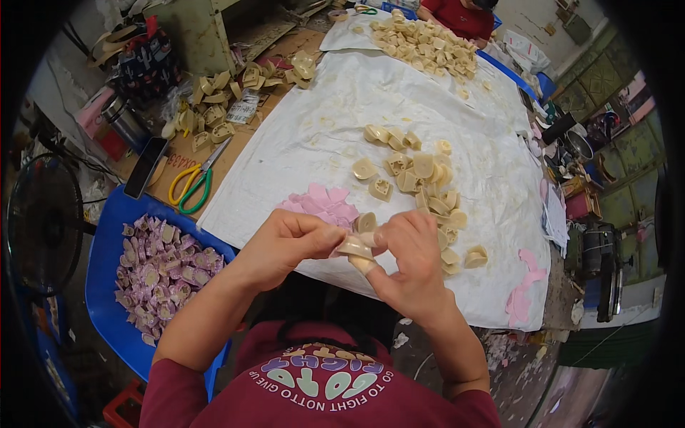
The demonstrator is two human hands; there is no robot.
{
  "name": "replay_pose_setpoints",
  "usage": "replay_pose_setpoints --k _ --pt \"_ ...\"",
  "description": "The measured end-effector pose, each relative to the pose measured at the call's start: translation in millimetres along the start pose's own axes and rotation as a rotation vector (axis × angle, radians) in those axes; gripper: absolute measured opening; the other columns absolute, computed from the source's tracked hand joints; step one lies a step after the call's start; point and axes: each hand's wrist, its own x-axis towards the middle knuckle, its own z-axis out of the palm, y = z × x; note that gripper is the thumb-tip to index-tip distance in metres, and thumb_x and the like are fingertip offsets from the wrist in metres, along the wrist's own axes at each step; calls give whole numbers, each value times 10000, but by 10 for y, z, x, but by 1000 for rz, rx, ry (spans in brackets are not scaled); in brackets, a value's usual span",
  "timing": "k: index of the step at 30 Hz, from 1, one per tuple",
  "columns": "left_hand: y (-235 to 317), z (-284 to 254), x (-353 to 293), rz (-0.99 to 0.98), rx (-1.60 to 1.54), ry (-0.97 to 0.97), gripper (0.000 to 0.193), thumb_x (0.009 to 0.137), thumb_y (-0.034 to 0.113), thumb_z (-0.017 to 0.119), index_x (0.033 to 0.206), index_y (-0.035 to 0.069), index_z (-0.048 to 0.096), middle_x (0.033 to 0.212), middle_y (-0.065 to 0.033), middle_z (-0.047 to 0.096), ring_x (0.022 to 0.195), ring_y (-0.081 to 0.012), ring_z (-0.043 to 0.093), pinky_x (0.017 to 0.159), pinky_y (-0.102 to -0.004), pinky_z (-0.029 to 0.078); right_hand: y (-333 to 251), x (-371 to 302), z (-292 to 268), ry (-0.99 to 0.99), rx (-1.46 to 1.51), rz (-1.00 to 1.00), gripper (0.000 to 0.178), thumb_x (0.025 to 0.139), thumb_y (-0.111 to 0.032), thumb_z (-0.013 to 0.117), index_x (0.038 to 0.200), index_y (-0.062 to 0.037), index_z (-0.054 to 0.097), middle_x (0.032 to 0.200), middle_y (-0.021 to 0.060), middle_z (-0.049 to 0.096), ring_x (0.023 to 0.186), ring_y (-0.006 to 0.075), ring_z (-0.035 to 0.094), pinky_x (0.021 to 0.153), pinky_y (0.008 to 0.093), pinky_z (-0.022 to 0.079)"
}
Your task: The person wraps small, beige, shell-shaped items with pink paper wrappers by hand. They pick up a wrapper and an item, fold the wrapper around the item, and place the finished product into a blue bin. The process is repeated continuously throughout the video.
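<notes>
A glossy beige shoe heel (pixel 354 247) is held between my two hands over the near edge of the table. My left hand (pixel 289 246) pinches its left side with thumb and fingers. My right hand (pixel 415 267) grips the other side, its thumb wrapped in a pale covering. Just behind my hands lies a pile of thin pink cut pieces (pixel 322 205). Another beige heel (pixel 365 222) stands right beside them. More loose beige heels (pixel 424 165) spread over the white cloth (pixel 300 150) to the right.
On the left sit a blue tub (pixel 107 285) of pink-purple covered heels (pixel 160 274), scissors (pixel 203 175), and a phone (pixel 146 167). A bigger heel heap (pixel 428 44) lies at the far end near another person (pixel 462 16). Pink scraps (pixel 526 289) hang at the right edge.
</notes>
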Motion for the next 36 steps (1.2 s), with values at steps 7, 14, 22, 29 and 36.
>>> replay_pose_setpoints --k 7,14,22,29,36 --pt "171 -17 111 10 90 -216 151 835 31 716 963 -30 666 876 -57 691 795 -95 635 733 -228 508 -80 -14 -14 17 32 -52 231 596 -25 656 807 -47 563 753 88 519 752 276 505 728 399 350" --pt "244 -20 168 -7 212 -190 192 863 66 695 1027 -31 667 928 -69 696 846 -108 644 743 -238 511 -41 -51 91 31 117 69 245 618 -19 692 843 -58 603 770 67 554 765 254 520 733 379 370" --pt "-35 74 19 260 -206 -98 188 887 84 648 1045 -5 700 1068 -116 662 968 -173 620 810 -306 499 -31 -85 117 132 602 428 211 715 -61 779 875 -43 643 817 16 614 813 120 560 747 264 440" --pt "-40 183 -3 877 585 253 37 857 8 594 893 16 586 1015 -142 609 1065 -321 594 936 -404 440 -202 -42 251 132 566 545 210 713 -104 780 859 -35 645 862 61 646 806 136 582 738 279 458" --pt "93 69 -30 774 613 124 40 864 39 604 897 18 596 1023 -119 615 1053 -306 582 953 -393 426 -173 64 249 44 602 591 222 710 -124 785 845 -17 645 819 37 654 775 110 579 730 274 467"
